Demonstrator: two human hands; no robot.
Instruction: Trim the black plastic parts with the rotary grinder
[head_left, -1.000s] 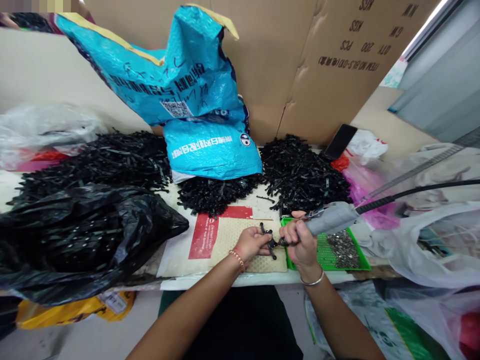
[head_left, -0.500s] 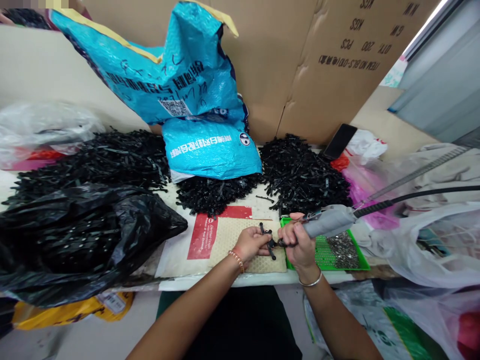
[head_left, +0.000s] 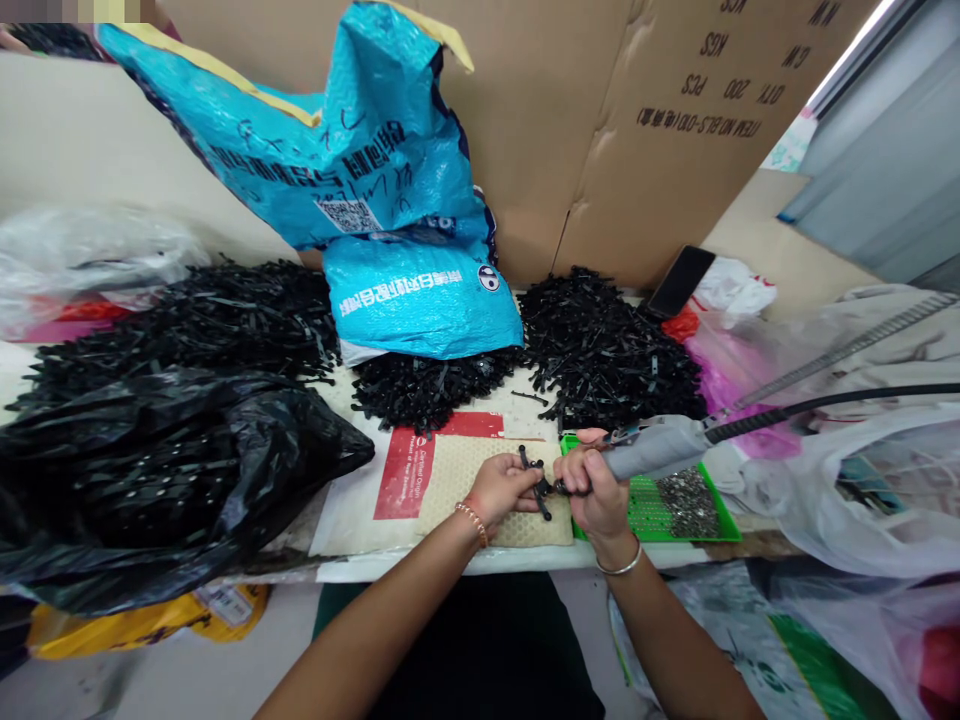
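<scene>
My left hand (head_left: 504, 490) pinches a small black plastic part (head_left: 543, 492), with bar-like arms and round ends, above the cream textured mat (head_left: 457, 500). My right hand (head_left: 596, 490) is wrapped round the front of a grey power screwdriver (head_left: 652, 448), which lies nearly level with its tip pointing left at the part. Tip and part meet or nearly meet; my fingers hide the exact contact. Beneath my right hand sits a green tray (head_left: 643, 515) with many small metal screws (head_left: 688, 503) heaped at its right end.
Piles of black parts (head_left: 607, 350) lie along the back, beside a blue woven sack (head_left: 420, 290). An open black plastic bag (head_left: 187, 480) of parts stands at left. A phone (head_left: 681, 282) rests near the cardboard (head_left: 555, 120). The screwdriver's cable (head_left: 840, 400) and spring (head_left: 847, 350) run right.
Both hands stay almost where they were, the part and screwdriver with them. The right hand and screwdriver have shifted very slightly left.
</scene>
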